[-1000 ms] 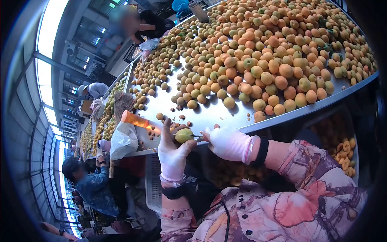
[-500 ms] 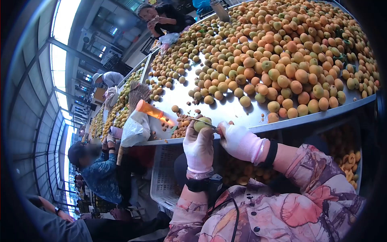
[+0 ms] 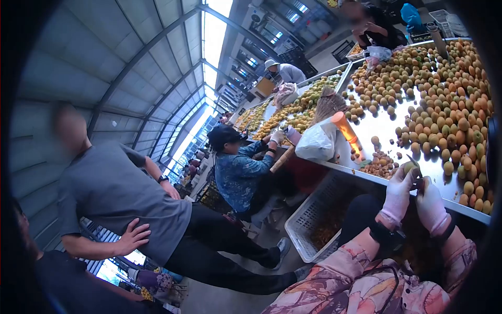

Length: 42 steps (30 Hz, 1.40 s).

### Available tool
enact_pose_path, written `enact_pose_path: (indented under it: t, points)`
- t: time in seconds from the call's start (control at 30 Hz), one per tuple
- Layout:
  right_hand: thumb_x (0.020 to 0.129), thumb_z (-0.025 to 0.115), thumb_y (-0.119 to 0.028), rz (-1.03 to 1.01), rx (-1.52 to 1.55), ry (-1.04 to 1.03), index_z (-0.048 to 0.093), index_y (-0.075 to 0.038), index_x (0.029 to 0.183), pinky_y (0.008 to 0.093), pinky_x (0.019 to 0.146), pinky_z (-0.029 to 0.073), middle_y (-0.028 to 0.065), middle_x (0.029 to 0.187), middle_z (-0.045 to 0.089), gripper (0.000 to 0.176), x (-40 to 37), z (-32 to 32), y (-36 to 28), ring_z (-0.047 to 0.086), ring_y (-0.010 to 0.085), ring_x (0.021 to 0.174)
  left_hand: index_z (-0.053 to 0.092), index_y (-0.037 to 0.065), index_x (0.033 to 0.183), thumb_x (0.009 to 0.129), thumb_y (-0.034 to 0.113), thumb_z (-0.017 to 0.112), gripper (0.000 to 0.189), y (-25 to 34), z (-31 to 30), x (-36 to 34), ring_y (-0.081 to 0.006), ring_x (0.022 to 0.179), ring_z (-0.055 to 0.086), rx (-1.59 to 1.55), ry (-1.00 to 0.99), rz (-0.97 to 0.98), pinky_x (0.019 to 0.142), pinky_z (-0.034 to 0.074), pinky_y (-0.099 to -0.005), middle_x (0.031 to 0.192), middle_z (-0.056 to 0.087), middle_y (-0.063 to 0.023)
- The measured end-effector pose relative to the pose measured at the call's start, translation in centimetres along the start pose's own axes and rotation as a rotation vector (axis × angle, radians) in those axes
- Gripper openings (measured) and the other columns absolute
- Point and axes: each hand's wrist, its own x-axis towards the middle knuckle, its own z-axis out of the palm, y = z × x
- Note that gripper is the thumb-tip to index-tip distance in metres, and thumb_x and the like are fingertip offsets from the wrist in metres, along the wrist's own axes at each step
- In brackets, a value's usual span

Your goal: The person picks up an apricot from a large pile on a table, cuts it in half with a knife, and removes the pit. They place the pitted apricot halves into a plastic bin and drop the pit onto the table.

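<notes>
My left hand (image 3: pixel 397 194), in a white glove, is closed around a greenish-yellow apricot (image 3: pixel 409 168) at the table's front edge. My right hand (image 3: pixel 431 203), gloved as well, is closed beside it on a small knife (image 3: pixel 413 160). The thin blade lies against the apricot; the handle is mostly hidden by my fingers. Just beyond my left hand, a heap of brown apricot pits (image 3: pixel 380 165) lies on the metal table (image 3: pixel 381 124). Many loose apricots (image 3: pixel 455 115) cover the table's right side.
An orange cup (image 3: pixel 345 128) lies on its side near a white plastic bag (image 3: pixel 317 142) and a straw brush (image 3: pixel 330 105). Below the table edge stands a white crate (image 3: pixel 308 238). A seated worker (image 3: pixel 240 170) and a standing person (image 3: pixel 125 204) are to the left.
The view has swung left, so the table and my hands appear farther right and the standing person is now largely visible. Both hands still hold the apricot and knife.
</notes>
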Motion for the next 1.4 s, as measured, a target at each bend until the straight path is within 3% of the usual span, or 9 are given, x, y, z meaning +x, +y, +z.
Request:
enact_pose_path:
  t: [0.1,0.2,0.37,0.5,0.8,0.9,1.03,1.23,1.4]
  points:
    - [0.092,0.051,0.003,0.012,-0.032,-0.014,0.051,0.002,0.102,0.0488,0.071,0.047,0.0282,0.083,0.06,0.01,0.3,-0.6,-0.7,0.059,0.049,0.085,0.06,0.001,0.121,0.097,0.023,0.067,0.034,1.7,0.1,-0.3,-0.0079,0.085,0.059,0.111,-0.008,-0.078,0.076,0.048,-0.0227,0.098,0.065,-0.0009]
    - [0.092,0.051,0.002,-0.006,-0.071,-0.018,0.051,0.002,0.101,0.0503,0.071,0.047,0.0287,0.084,0.061,0.009,0.6,-1.0,-0.8,0.06,0.0492,0.087,0.059,0.001,0.123,0.097,0.025,0.066,0.036,1.5,-1.6,1.0,-0.0074,0.085,0.058,0.5,-0.163,0.128,0.075,0.047,-0.0223,0.099,0.065,-0.0008]
    - [0.089,0.054,0.001,0.009,-0.187,-0.067,0.05,0.001,0.101,0.0525,0.071,0.047,0.0285,0.081,0.061,0.012,0.5,0.7,-0.4,0.06,0.0497,0.086,0.057,0.002,0.126,0.104,0.037,0.055,0.042,0.3,-1.8,0.4,-0.0099,0.087,0.057,0.019,-0.039,-0.026,0.075,0.047,-0.024,0.102,0.063,-0.0013]
    - [0.088,0.055,0.001,0.021,-0.158,-0.055,0.05,0.001,0.102,0.054,0.071,0.047,0.0278,0.08,0.061,0.015,0.7,0.9,0.0,0.06,0.0501,0.083,0.057,0.003,0.125,0.104,0.042,0.053,0.044,2.6,-1.8,0.5,-0.0118,0.094,0.057,0.373,-0.089,-0.044,0.081,0.048,-0.0288,0.109,0.062,-0.0041]
    - [0.087,0.057,-0.001,0.039,-0.174,-0.146,0.051,0.0,0.102,0.0543,0.073,0.048,0.0283,0.082,0.062,0.016,1.1,0.7,-0.9,0.061,0.0498,0.084,0.057,0.003,0.124,0.102,0.04,0.058,0.043,-0.4,-3.2,0.9,-0.0125,0.098,0.056,-0.22,-0.072,-0.146,0.09,0.046,-0.0297,0.106,0.061,-0.0035]
    - [0.089,0.056,-0.002,0.051,-0.224,-0.143,0.051,0.0,0.102,0.0549,0.073,0.047,0.0292,0.082,0.062,0.014,1.4,0.3,-1.2,0.061,0.0504,0.085,0.057,0.001,0.126,0.102,0.034,0.06,0.041,1.7,-2.3,0.2,-0.0116,0.096,0.057,-0.055,-0.02,-0.174,0.088,0.047,-0.0277,0.108,0.062,-0.0027]
    - [0.09,0.055,-0.003,0.043,-0.205,-0.169,0.051,0.0,0.101,0.0551,0.072,0.047,0.0297,0.083,0.063,0.012,1.5,-0.6,-1.7,0.06,0.0503,0.086,0.056,-0.001,0.132,0.099,0.022,0.065,0.041,2.1,-3.9,1.1,-0.0104,0.098,0.06,0.276,-0.053,0.007,0.084,0.047,-0.0231,0.115,0.066,-0.0039]
    - [0.09,0.056,-0.004,0.019,-0.211,-0.209,0.053,0.0,0.102,0.0541,0.072,0.048,0.0287,0.083,0.063,0.012,1.6,-1.4,-2.7,0.061,0.0489,0.086,0.055,-0.002,0.133,0.098,0.022,0.067,0.044,2.4,-2.7,0.3,-0.009,0.097,0.06,0.181,0.037,0.11,0.084,0.047,-0.0231,0.11,0.065,-0.0027]
    - [0.088,0.056,-0.004,-0.138,-0.568,-0.257,0.054,0.0,0.103,0.0529,0.074,0.049,0.0264,0.083,0.064,0.015,-0.2,-2.1,-3.7,0.063,0.047,0.086,0.061,0.003,0.124,0.097,0.039,0.067,0.046,5.3,-5.4,2.0,-0.0093,0.093,0.061,-0.036,0.293,0.188,0.081,0.046,-0.0232,0.104,0.065,-0.001]
